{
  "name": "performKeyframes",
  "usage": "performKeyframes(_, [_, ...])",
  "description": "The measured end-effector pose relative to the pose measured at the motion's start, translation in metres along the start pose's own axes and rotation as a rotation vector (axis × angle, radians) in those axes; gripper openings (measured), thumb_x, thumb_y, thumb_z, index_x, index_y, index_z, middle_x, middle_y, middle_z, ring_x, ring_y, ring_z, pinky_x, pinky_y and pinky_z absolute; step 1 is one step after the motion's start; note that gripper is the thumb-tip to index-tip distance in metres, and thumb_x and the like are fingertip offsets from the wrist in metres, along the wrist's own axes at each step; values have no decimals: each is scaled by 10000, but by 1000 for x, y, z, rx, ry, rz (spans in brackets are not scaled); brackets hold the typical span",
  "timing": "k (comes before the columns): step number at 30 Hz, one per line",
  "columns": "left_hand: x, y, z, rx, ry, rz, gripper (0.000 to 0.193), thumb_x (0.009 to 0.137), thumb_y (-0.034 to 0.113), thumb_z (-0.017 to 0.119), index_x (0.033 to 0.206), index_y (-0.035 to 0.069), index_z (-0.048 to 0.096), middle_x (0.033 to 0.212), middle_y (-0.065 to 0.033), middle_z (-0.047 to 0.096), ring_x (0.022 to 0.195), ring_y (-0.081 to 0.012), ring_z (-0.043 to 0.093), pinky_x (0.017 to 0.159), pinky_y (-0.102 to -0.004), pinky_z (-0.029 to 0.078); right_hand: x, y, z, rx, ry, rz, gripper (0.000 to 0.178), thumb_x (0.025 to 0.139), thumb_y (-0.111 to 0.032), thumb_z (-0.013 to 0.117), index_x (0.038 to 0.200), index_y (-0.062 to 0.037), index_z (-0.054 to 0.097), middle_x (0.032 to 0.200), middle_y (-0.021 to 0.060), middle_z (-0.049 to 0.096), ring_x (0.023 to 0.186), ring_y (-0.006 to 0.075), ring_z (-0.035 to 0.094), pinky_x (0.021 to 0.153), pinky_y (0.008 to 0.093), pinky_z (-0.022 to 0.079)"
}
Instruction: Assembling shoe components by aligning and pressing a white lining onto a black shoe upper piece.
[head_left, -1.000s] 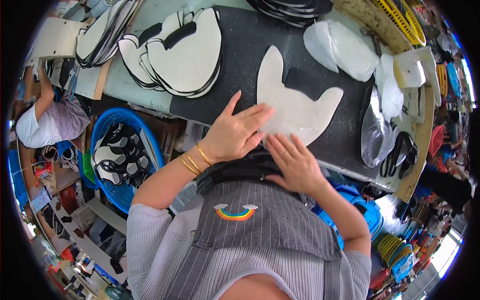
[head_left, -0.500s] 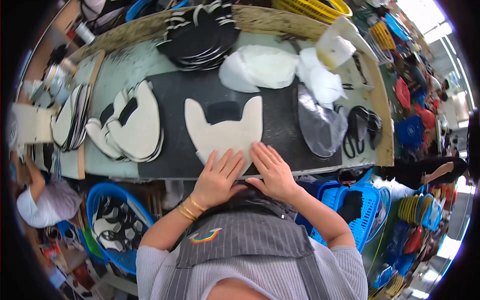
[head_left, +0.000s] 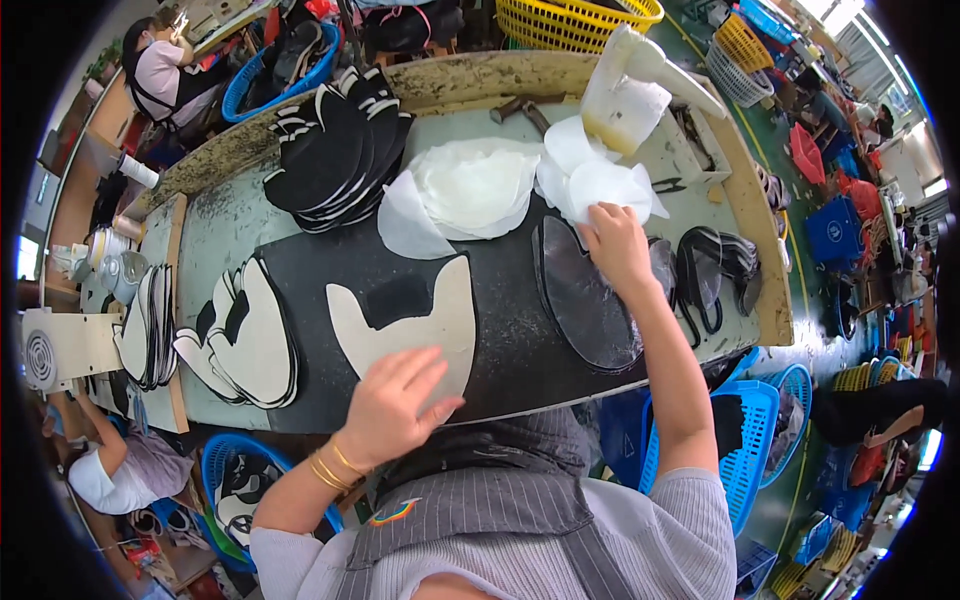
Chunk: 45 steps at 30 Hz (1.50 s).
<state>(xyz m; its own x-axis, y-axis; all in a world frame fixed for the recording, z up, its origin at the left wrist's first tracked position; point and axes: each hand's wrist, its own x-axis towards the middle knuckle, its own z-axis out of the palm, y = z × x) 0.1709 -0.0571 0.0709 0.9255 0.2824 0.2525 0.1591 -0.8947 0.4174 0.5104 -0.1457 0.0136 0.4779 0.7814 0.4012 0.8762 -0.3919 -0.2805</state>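
A cream, U-notched cut piece (head_left: 405,335) lies flat on the dark work mat, its notch facing away from me. My left hand (head_left: 398,405) is over its near edge, fingers stretched out and holding nothing. Off to the right, my right hand (head_left: 618,245) has its bent fingers and thumb on the near edge of a small group of thin white pieces (head_left: 600,188). Below that hand lies a stack of dark, shiny rounded pieces (head_left: 580,300). A larger pile of thin white pieces (head_left: 470,190) sits beyond the cream piece.
Stacks of cream pieces (head_left: 255,345) lie at the left, black pieces (head_left: 340,160) at the back. A stained white container (head_left: 625,95) stands far right near black straps (head_left: 705,265). A wooden rim (head_left: 480,75) borders the table. Blue baskets (head_left: 745,430) stand below; co-workers sit leftward.
Both hands were flat on the cream piece's near edge. My right hand has gone far right to the white pieces; my left has lifted slightly. The view has shifted.
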Motion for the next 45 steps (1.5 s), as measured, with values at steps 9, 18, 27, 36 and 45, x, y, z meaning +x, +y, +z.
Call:
performKeyframes(9, [166, -12, 67, -185, 221, 346, 267, 807, 186, 681, 1009, 15, 643, 1098, -124, 634, 1021, -291, 592, 854, -372, 472, 20, 61, -9, 1076, -89, 684, 161, 900, -87, 550, 976, 35, 621, 850, 97, 664, 746, 205, 658, 690, 282, 517])
performKeyframes(18, [212, -29, 101, -377, -63, 69, 606, 928, 574, 386, 800, 41, 647, 978, -77, 644, 868, -265, 594, 748, -356, 432, 10, -13, -99, 759, 497, 356, 158, 919, -70, 558, 1006, 42, 626, 838, 77, 661, 704, 120, 625, 660, 240, 505])
performKeyframes(27, [2, -63, -24, -1194, 106, -650, 231, 864, 154, 633, 1050, 24, 585, 861, 7, 580, 713, -40, 517, 617, -186, 425, -49, -139, -38, 1004, -357, -12, 100, 775, 44, 674, 871, 19, 661, 1008, 86, 629, 839, 118, 610, 680, 218, 491])
performKeyframes(36, [-82, -56, 12, -768, 128, -776, 199, 806, 81, 702, 980, 9, 639, 766, -12, 630, 666, -52, 564, 625, -201, 472, -88, -160, 5, 871, -709, -37, 110, 791, -5, 659, 901, 8, 650, 962, 63, 609, 764, 143, 604, 663, 234, 486])
performKeyframes(45, [-87, -60, 15, -625, 188, -657, 200, 784, 75, 695, 963, 15, 627, 768, -53, 606, 622, -120, 575, 592, -258, 478, -87, -172, 3, 770, -670, -168, 117, 785, -6, 660, 900, 1, 643, 952, 81, 580, 756, 154, 600, 641, 265, 498])
